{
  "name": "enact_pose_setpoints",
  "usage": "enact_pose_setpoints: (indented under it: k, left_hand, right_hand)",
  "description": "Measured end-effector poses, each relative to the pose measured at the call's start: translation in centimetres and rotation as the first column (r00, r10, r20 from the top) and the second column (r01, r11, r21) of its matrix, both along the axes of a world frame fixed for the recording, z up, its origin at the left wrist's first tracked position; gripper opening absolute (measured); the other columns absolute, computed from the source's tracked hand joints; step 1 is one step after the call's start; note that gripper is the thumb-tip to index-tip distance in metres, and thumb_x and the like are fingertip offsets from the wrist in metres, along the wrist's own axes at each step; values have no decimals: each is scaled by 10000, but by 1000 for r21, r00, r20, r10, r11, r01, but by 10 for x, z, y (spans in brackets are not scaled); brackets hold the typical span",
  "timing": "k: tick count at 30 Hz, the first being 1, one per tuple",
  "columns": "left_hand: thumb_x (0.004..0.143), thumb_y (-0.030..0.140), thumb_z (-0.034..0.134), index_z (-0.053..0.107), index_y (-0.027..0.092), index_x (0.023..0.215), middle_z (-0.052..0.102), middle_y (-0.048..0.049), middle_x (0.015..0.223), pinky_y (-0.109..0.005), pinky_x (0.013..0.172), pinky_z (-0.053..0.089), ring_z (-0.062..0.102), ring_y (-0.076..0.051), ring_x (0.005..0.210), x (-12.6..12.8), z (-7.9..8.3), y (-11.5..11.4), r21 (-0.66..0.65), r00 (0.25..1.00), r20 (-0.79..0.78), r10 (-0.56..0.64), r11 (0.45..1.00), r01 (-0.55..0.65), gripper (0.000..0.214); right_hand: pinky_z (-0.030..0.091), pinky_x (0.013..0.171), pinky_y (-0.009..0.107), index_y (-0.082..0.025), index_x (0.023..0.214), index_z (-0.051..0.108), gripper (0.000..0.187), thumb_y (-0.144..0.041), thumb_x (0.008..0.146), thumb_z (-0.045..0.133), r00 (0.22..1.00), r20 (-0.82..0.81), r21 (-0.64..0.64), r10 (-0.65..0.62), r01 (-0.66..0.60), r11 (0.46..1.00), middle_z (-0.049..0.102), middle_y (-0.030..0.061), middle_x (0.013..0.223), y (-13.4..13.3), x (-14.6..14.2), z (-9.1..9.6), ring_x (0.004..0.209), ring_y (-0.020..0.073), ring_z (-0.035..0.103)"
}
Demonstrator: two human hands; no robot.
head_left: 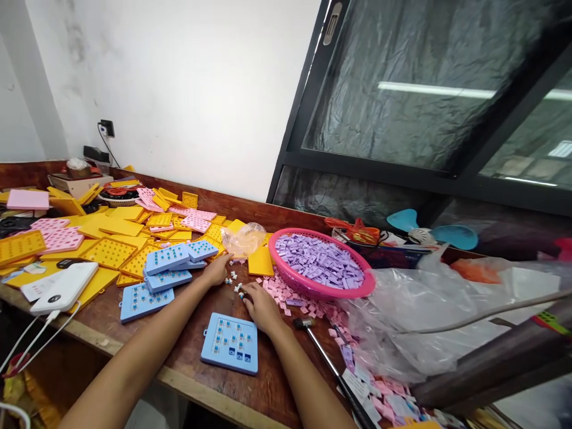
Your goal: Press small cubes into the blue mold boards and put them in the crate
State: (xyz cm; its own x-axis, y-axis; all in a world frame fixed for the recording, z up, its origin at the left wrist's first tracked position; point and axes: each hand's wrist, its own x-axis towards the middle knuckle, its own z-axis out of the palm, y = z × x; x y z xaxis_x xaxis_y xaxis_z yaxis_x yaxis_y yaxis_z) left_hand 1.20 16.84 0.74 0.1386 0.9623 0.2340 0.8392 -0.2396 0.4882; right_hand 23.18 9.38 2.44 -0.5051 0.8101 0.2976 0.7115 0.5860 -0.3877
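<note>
My left hand [217, 269] rests on the wooden table [179, 363] with nothing visible in it, close to a stack of blue perforated plates [167, 259]. My right hand [261, 307] lies bunched at a scatter of tiny white parts [233, 277]. Its fingertips hide whatever is directly beneath them. Between my forearms lies a blue plate [229, 343] with small parts set in its holes. To the right of my right hand, loose pink pieces [286, 292] spread across the wood, and a short metal-handled mallet [304, 323] lies there too.
A pink basket [333, 292] full of lilac pieces [319, 259] stands beyond my hands. Yellow and pink plates [109, 253] crowd the left and back of the table. A white power bank [62, 288] with cables lies at the left, and a clear plastic bag [424, 316] bulges at the right.
</note>
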Motion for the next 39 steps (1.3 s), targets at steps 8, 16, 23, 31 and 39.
enact_pose_setpoints:
  k: [8, 16, 23, 31, 39]
  left_hand:
    - [861, 68, 555, 601, 162, 1355, 607, -118, 1398, -340, 1145, 385, 534, -233, 1314, 7, 1, 29, 59, 999, -16, -38, 997, 39, 505]
    - [909, 171, 562, 724, 113, 983, 637, -151, 1209, -288, 962, 467, 637, -212, 1046, 15, 9, 21, 51, 990, -78, 120, 992, -116, 188]
    - [898, 190, 590, 715, 133, 982, 715, -134, 1029, -293, 905, 477, 645, -235, 1012, 13, 27, 6, 10, 986, -92, 140, 990, -140, 161]
    - [996, 245, 473, 729, 158, 979, 711, -83, 1020, -297, 918, 465, 630, -203, 1005, 14, 65, -87, 73, 996, -21, -89, 993, 90, 271]
    - [920, 216, 636, 704, 222, 990, 712, -40, 1033, -333, 931, 445, 613, -211, 1007, 37, 43, -231, 120, 949, 229, -218, 974, 194, 99]
  right_hand:
    - [474, 905, 302, -188, 974, 744, 168, -101, 901, 621, 997, -65, -35, -38, 35, 999, 694, 69, 1008, 7, 9, -14, 995, 206, 651]
    - [495, 903, 346, -188, 959, 745, 192, -85, 816, 669, 974, -220, -58, 55, -69, 996, 742, 67, 992, 3, 19, -3, 942, 219, 665]
    - [474, 836, 319, -183, 965, 767, 212, -106, 851, 606, 967, -201, -16, 159, -166, 986, 710, 70, 950, -6, 22, 11, 898, 207, 641]
    - [453, 754, 281, -181, 792, 707, 184, -43, 707, 619, 944, -275, -15, 180, -192, 981, 692, 30, 857, -9, 21, 15, 799, 176, 618]
    - [481, 829, 329, -188, 895, 738, 253, -52, 736, 597, 914, -354, 50, 196, -191, 980, 698, 54, 920, -15, 16, 12, 883, 208, 633]
